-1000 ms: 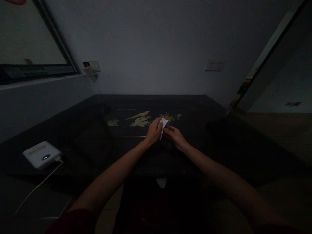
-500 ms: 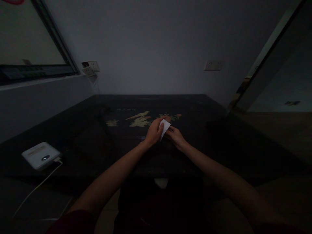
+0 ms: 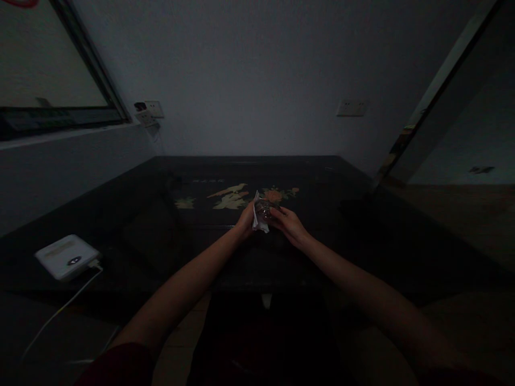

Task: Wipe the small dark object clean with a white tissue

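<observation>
My left hand (image 3: 245, 221) is closed on a white tissue or paper sheet (image 3: 256, 219), which stands up along its palm side. Against that white sheet sits a small shiny, see-through brownish object (image 3: 264, 209), glass-like; the dim light hides its exact kind. Fingers of my right hand (image 3: 290, 225) grip this object from the right, thumb on top. Both hands are together above the dark table (image 3: 225, 257), in front of its bird-and-flower picture (image 3: 229, 197).
A white box-shaped device (image 3: 68, 256) with a white cable (image 3: 60, 308) lies at the table's left end. Wall sockets (image 3: 153, 109) are at the back left, and another socket plate (image 3: 352, 108) is at the back right. A window (image 3: 52, 59) is at upper left.
The white sheet has turned from lying over my left fingers to standing on edge. The shiny object now shows between my hands, where the sheet and fingers covered it before.
</observation>
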The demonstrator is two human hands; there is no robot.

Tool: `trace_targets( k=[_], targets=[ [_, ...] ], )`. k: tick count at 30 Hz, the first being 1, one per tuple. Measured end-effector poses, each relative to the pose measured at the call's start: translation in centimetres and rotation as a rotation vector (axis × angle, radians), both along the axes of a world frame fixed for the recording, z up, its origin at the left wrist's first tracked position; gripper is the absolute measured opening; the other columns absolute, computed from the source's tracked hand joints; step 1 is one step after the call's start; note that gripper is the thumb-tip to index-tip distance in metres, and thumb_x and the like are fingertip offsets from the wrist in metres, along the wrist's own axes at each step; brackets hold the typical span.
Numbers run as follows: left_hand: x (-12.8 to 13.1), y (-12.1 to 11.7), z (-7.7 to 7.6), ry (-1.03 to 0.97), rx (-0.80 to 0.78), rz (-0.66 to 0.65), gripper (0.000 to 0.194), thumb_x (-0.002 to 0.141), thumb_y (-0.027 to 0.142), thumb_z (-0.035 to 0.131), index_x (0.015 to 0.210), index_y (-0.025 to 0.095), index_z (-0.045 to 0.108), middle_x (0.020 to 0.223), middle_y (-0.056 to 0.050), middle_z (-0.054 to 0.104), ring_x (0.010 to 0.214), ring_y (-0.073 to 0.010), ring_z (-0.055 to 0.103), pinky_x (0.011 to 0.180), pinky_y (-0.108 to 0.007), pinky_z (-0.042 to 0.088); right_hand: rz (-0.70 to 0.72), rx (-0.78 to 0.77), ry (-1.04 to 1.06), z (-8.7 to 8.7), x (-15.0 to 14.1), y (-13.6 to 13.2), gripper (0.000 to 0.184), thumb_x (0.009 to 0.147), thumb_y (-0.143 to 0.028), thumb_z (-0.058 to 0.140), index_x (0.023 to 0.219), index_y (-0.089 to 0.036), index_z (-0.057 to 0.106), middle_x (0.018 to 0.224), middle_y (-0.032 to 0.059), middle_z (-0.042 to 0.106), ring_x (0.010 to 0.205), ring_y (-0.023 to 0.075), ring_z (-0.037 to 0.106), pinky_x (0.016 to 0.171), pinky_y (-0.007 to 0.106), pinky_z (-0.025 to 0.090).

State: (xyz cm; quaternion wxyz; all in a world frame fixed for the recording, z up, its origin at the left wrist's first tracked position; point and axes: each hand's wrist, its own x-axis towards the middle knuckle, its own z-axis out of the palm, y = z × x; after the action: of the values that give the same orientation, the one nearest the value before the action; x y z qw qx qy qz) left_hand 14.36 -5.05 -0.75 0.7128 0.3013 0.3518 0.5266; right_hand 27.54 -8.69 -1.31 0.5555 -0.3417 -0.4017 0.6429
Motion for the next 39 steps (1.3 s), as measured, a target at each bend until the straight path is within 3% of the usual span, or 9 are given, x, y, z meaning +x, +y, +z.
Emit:
trace_targets(
  k=[6, 12, 15, 18, 21, 28, 32, 39],
  targets=[
    [0.3, 0.1, 0.1, -0.05, -0.012, -0.134, 0.029, 0.091, 0.032, 0.046, 0.085, 0.012, 0.066, 0.074, -0.007, 0.071, 0.07, -0.0167, 0.067, 0.07, -0.027, 0.053, 0.0, 0.002, -0.002, 0.0, 0.1, 0.0, 0.035, 0.061, -0.037, 0.083, 0.085, -0.016, 0.069, 0.094, 0.004, 0.072, 0.086, 0.0162, 0.067, 0.089, 0.034, 0.054],
    [-0.3, 0.1, 0.3, 0.082, 0.086, -0.031, 0.035, 0.092, 0.041, 0.045, 0.089, 0.013, 0.067, 0.082, -0.008, 0.071, 0.077, -0.0172, 0.067, 0.074, -0.027, 0.053, 0.003, -0.022, -0.011, 0.1, 0.0, 0.0, 0.031, 0.062, -0.032, 0.083, 0.084, -0.017, 0.068, 0.091, 0.0024, 0.071, 0.085, 0.0145, 0.066, 0.089, 0.032, 0.054],
    [-0.6, -0.3, 0.5, 0.3, 0.271, 0.077, 0.037, 0.09, 0.046, 0.048, 0.097, 0.015, 0.066, 0.094, -0.008, 0.071, 0.091, -0.0202, 0.065, 0.084, -0.031, 0.051, -0.01, -0.048, -0.027, -0.1, 0.0, 0.1, 0.029, 0.061, -0.03, 0.084, 0.082, -0.017, 0.068, 0.088, 0.0013, 0.071, 0.083, 0.0134, 0.066, 0.088, 0.031, 0.054],
    [-0.5, -1.1, 0.7, 0.55, 0.554, 0.171, 0.036, 0.091, 0.042, 0.046, 0.11, 0.016, 0.062, 0.11, -0.009, 0.067, 0.105, -0.022, 0.06, 0.096, -0.035, 0.045, -0.02, -0.044, -0.065, -0.4, 0.0, 0.2, 0.031, 0.061, -0.031, 0.084, 0.083, -0.018, 0.066, 0.084, 0.0005, 0.07, 0.079, 0.0127, 0.066, 0.084, 0.03, 0.054],
    [-0.4, -1.8, 0.9, 0.714, 0.778, 0.19, 0.042, 0.093, 0.038, 0.041, 0.127, 0.015, 0.051, 0.129, -0.013, 0.058, 0.119, -0.0234, 0.053, 0.105, -0.038, 0.038, -0.016, -0.021, -0.083, -0.6, 0.1, 0.3, 0.032, 0.06, -0.033, 0.084, 0.081, -0.018, 0.065, 0.078, -0.0004, 0.068, 0.073, 0.013, 0.066, 0.079, 0.029, 0.055],
    [-0.6, -2.2, 1.0, 0.982, 1.023, 0.192, 0.045, 0.091, 0.03, 0.042, 0.133, 0.015, 0.045, 0.139, -0.016, 0.048, 0.131, -0.0244, 0.043, 0.111, -0.043, 0.03, -0.025, -0.017, -0.074, -0.7, 0.2, 0.3, 0.037, 0.057, -0.031, 0.085, 0.084, -0.019, 0.065, 0.078, -0.0003, 0.069, 0.071, 0.0139, 0.067, 0.075, 0.029, 0.055],
    [-0.6, -1.5, 0.8, 0.901, 0.897, 0.234, 0.037, 0.09, 0.029, 0.044, 0.123, 0.015, 0.054, 0.131, -0.014, 0.055, 0.126, -0.0239, 0.047, 0.11, -0.042, 0.032, -0.032, -0.023, -0.08, -0.5, 0.0, 0.2, 0.037, 0.057, -0.033, 0.085, 0.085, -0.018, 0.065, 0.08, 0.0006, 0.07, 0.073, 0.0143, 0.067, 0.077, 0.03, 0.055],
    [-0.3, -0.1, -0.1, 0.274, 0.214, 0.175, 0.024, 0.089, 0.031, 0.048, 0.097, 0.017, 0.065, 0.086, -0.004, 0.07, 0.084, -0.0179, 0.065, 0.081, -0.029, 0.05, -0.015, -0.015, -0.029, 0.1, -0.1, -0.2, 0.032, 0.059, -0.033, 0.084, 0.082, -0.018, 0.067, 0.089, 0.0014, 0.07, 0.083, 0.0136, 0.066, 0.088, 0.031, 0.054]
  ],
)
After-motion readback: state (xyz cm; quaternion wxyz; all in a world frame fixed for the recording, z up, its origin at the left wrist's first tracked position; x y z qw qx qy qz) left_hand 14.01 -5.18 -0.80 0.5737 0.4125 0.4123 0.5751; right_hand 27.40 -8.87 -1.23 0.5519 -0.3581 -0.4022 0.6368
